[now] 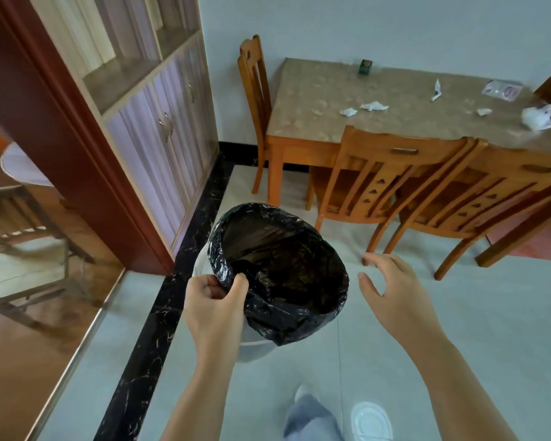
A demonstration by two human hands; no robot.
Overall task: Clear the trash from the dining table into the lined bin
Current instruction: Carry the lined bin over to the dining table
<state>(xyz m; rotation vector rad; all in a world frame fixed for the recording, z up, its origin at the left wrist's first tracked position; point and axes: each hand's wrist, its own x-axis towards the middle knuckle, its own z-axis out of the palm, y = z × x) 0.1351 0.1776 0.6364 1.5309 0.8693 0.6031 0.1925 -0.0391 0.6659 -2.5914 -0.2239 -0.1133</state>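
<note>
1. The bin (261, 342), lined with a black plastic bag (287, 268), is being held up off the pale tiled floor (458, 361), near centre of the scene.
2. The bag's near-left rim is being pinched by the left hand (215, 308), thumb and fingers pressed together on the plastic.
3. The right hand (395, 291) is being held just right of the bin, fingers spread, nothing gripped, not touching the bag.
4. The dining table (315, 100) is being seen far right, well apart from the bin.
5. Trash is being left lying on the tabletop: two crumpled tissues (374, 106) mid-table, a twisted white wrapper (436, 90), a small scrap (483, 112), a clear plastic packet (503, 89) and a bigger white wad (538, 117) at the far right.
6. A small green box (365, 66) is being seen standing at the table's far edge.
7. Wooden chairs (395, 176) are being seen tucked in along the table's near side; another is at its left end.
</note>
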